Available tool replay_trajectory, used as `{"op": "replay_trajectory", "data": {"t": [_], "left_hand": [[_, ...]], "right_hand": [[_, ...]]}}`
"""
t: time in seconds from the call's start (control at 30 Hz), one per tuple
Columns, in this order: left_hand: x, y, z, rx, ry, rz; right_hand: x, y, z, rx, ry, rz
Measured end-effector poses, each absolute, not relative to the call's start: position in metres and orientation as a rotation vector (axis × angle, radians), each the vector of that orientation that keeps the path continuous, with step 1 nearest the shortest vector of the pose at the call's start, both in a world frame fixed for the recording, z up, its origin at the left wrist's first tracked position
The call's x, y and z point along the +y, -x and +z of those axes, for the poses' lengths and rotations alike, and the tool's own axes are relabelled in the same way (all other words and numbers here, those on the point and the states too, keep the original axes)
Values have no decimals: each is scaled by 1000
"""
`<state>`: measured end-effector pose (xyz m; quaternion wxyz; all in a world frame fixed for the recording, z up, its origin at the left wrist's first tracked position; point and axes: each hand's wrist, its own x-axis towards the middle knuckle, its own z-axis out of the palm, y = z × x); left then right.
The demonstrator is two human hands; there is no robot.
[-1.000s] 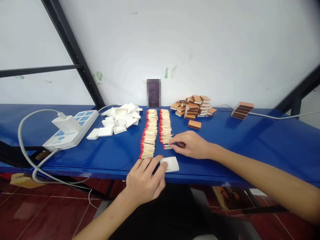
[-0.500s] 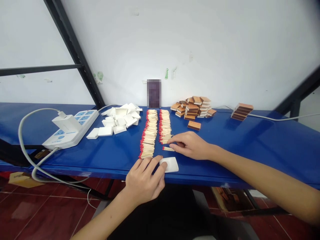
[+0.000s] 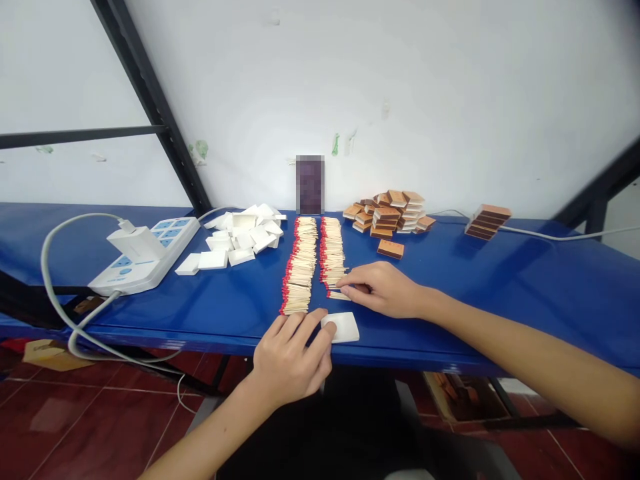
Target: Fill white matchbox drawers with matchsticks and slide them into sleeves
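A shallow white matchbox tray [image 3: 347,327] lies at the front edge of the blue tabletop. My left hand [image 3: 295,357] has its fingers bent over the tray's left end, with the fingertips on it. Two long rows of red-tipped matchsticks run away from me, a left row [image 3: 301,267] and a right row [image 3: 331,250]. At the near end of the right row is my right hand [image 3: 383,290], thumb and index finger closed around the plain ends of a few matchsticks [image 3: 338,295]. How many it grips is hidden by the fingertips.
White trays [image 3: 245,233] are heaped at the back left, beside a power strip [image 3: 150,260] with a plugged-in charger and looping cable. Brown matchboxes [image 3: 387,213] are piled at the back right. A small stack [image 3: 487,221] stands farther right. A dark, blurred-out rectangle [image 3: 310,185] is against the wall.
By my right fingertips, the gap between the right row's near end and the loose matchsticks has narrowed. My left hand stays on the tray. The whole view has shifted slightly.
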<state>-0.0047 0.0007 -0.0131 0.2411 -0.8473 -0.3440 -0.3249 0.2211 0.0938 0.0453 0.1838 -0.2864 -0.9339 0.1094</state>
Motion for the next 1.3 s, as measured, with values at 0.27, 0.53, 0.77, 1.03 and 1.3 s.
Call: {"op": "replay_trajectory", "data": {"t": [0.27, 0.53, 0.77, 1.03, 1.3], "left_hand": [[2, 5, -15, -939, 2331, -896], [1, 5, -12, -934, 2322, -905], [2, 5, -14, -930, 2327, -900], [0, 5, -13, -935, 2331, -899], [1, 5, -14, -942, 2327, -898]], "right_hand": [[92, -221, 46, -2644, 774, 359], [94, -222, 45, -2624, 796, 313], [93, -221, 45, -2645, 779, 352], [93, -221, 44, -2663, 765, 341], [95, -222, 41, -2591, 851, 318]]}}
